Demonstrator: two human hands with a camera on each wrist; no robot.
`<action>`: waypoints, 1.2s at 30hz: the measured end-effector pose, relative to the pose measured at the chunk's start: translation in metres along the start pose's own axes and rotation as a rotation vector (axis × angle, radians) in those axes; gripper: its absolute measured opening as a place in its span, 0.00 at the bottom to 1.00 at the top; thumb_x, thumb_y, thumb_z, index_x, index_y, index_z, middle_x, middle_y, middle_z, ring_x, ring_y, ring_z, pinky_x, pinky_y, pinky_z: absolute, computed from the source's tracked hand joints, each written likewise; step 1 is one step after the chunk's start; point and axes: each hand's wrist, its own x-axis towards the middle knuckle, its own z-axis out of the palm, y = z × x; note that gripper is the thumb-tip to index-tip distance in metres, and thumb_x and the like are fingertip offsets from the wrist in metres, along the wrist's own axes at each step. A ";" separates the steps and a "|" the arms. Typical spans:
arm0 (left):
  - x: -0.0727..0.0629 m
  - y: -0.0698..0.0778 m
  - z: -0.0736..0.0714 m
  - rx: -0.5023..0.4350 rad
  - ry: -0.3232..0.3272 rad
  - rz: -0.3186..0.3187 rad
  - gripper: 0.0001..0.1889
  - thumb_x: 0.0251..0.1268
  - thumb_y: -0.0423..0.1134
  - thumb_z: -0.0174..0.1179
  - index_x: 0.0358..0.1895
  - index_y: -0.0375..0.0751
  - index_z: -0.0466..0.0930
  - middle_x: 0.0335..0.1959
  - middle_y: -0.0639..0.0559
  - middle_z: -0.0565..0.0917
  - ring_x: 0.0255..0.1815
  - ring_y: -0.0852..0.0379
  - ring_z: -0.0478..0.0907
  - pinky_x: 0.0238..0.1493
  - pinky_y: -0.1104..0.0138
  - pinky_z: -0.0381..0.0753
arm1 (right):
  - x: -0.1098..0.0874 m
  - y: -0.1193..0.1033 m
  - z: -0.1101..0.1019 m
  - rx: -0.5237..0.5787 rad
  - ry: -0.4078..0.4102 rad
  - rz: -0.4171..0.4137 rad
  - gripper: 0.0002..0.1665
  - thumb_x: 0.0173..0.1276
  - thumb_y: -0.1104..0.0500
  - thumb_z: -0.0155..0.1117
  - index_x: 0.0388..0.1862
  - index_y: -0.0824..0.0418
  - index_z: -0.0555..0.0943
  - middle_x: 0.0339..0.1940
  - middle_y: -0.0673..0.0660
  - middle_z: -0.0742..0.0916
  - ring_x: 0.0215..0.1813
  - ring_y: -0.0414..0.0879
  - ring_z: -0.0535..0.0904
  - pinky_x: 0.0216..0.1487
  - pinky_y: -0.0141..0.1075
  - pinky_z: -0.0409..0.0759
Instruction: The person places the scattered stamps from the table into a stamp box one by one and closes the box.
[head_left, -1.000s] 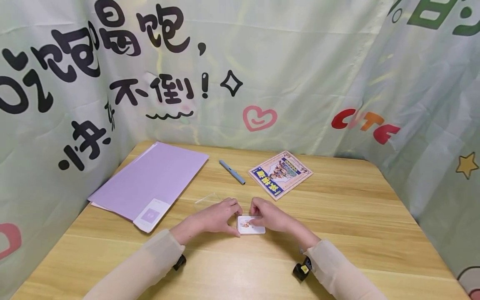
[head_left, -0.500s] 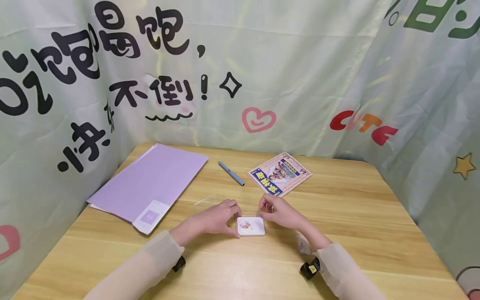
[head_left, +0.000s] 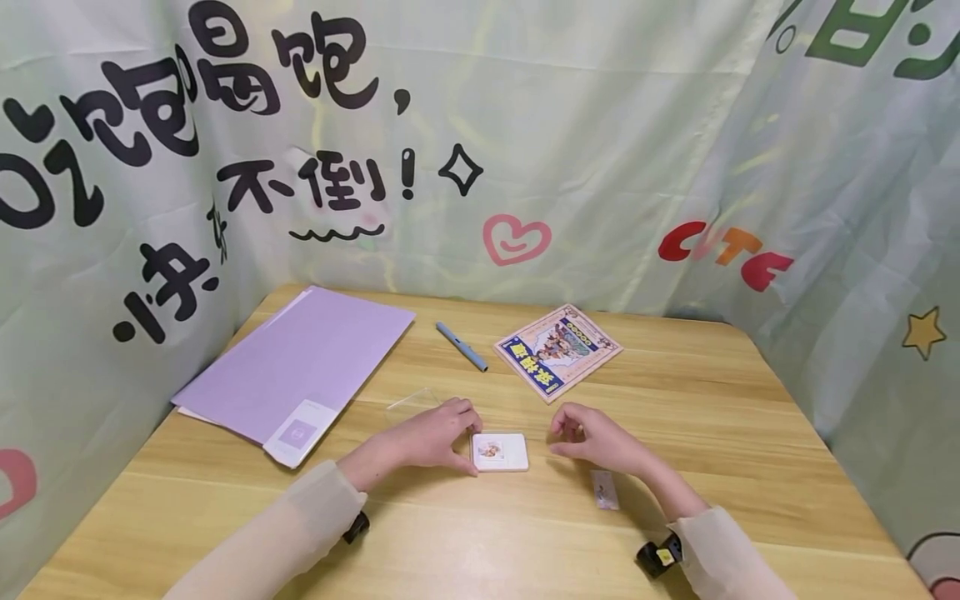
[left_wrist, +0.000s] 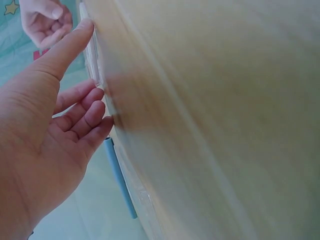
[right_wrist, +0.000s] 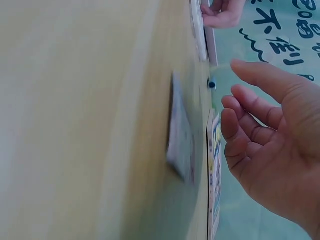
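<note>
A small white rectangular piece with rounded corners, like a flat case or card stack (head_left: 512,452), lies on the table with a little picture (head_left: 491,451) on its left half. My left hand (head_left: 437,435) holds its left end, thumb at the near corner and fingertips at the far one. To the right, my right hand (head_left: 596,437) hovers apart from it with loosely curled fingers and nothing in them. Just below the right hand lies a small printed sachet or sticker piece (head_left: 604,490); the right wrist view shows this small piece (right_wrist: 180,132) too, blurred.
Behind the left hand lies a clear plastic lid-like piece (head_left: 429,390). Farther back are a blue pen (head_left: 462,347) and a pink printed booklet (head_left: 558,350). A large purple folder (head_left: 315,350) covers the table's left side. Printed curtains (head_left: 600,150) stand behind the table.
My right hand has come off the white piece and moved right, leaving the picture in full view. The small printed piece now shows fully beside it. My left hand keeps its place.
</note>
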 end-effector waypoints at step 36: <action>-0.001 0.000 -0.001 -0.014 -0.014 -0.012 0.31 0.53 0.58 0.70 0.54 0.42 0.76 0.52 0.53 0.75 0.56 0.58 0.71 0.63 0.64 0.77 | -0.059 0.037 -0.021 -0.059 -0.045 0.012 0.13 0.61 0.57 0.72 0.34 0.59 0.76 0.26 0.48 0.76 0.29 0.31 0.68 0.28 0.27 0.70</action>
